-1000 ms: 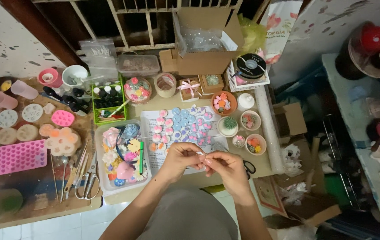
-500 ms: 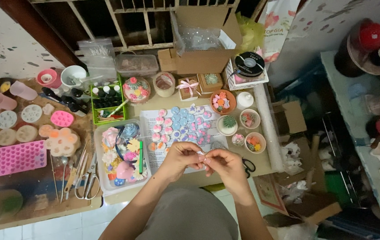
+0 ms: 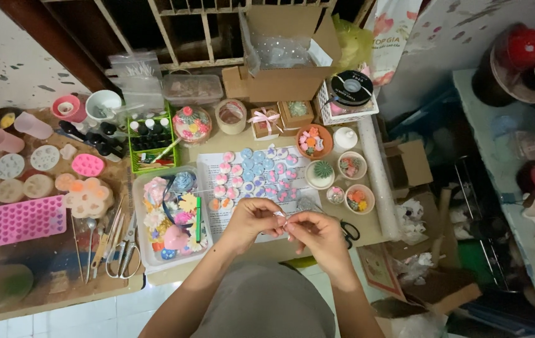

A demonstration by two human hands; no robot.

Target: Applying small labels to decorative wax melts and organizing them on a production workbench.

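Both hands meet low in the middle of the frame, just above the person's lap. Left hand (image 3: pixel 252 219) and right hand (image 3: pixel 317 233) pinch, fingertips together, one small clear wrapped piece (image 3: pixel 284 216) held between them over the near edge of the worktop (image 3: pixel 217 141); what sits inside the wrap is too small to tell. Just beyond the fingers lies a white paper sheet (image 3: pixel 217 213) covered with rows of small pink and blue round pieces (image 3: pixel 256 172). Left of the hands stands a clear tray (image 3: pixel 140 213) of mixed coloured flower shapes. Right of the sheet sit small bowls (image 3: pixel 352 166) with coloured bits, and black-handled scissors (image 3: pixel 349 233) lie touching near the right wrist. Far left: a pink mould (image 3: pixel 28 219) and round moulds on a brown board. Upper centre: an open cardboard box (image 3: pixel 280 78).
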